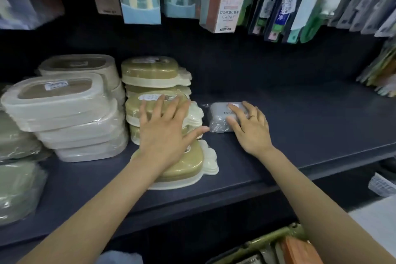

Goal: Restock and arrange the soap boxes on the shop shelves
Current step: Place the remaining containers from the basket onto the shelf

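My left hand (165,128) lies flat, fingers spread, palm down on the olive boxes (158,105), gripping nothing; the thumb reaches right toward the grey box (220,118). My right hand (250,128) rests on that grey box, fingers loosely curled over its right edge, not closed around it. The grey box sits on the dark shelf (310,118) just right of the olive stack. Cream boxes (64,105) crowd the left. Right of the grey box the shelf is bare to its front edge.
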